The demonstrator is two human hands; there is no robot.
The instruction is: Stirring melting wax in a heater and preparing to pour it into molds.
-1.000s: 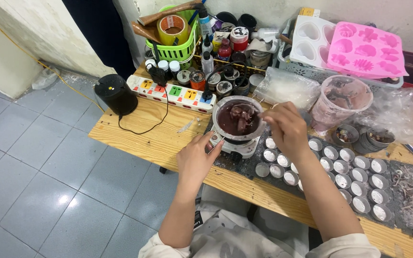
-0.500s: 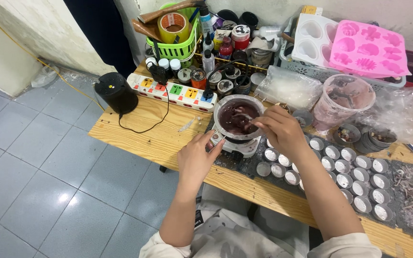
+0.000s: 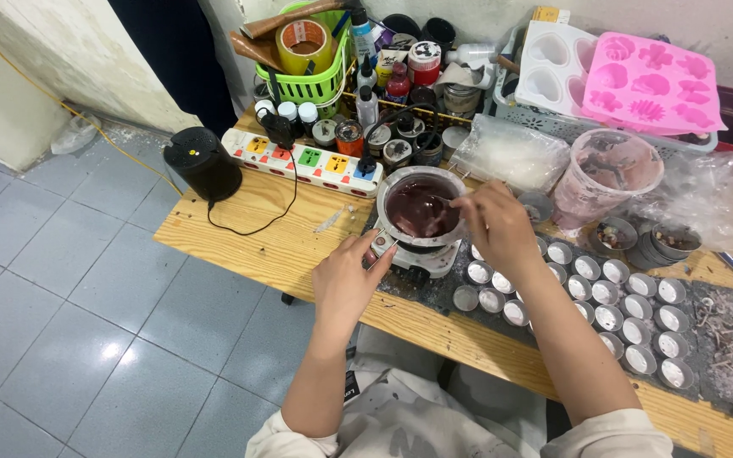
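Your right hand is pinched shut on a thin stirring stick, fingers together around its upper end, and the stick's lower end dips into the dark reddish-brown liquid in the round metal pot. That pot sits on a small white heater base at the middle of the wooden table, just in front of you. Your left hand rests at the near-left corner of the heater base, fingertips touching it; whether those fingers are closed on a knob or merely pressed against the base you cannot tell from this angle. To the right of the pot, partly under your right forearm, rows of small round metal cups lie on a dark mat, most holding a pale filling. Behind the pot a white power strip with coloured switches lies along the table, with a black cylindrical device at its left end, near the table's corner. Further back stand a green basket with a tape roll in it, a cluster of small bottles and jars, a clear plastic cup stained pinkish-brown, and a pink silicone mould beside a white mould.
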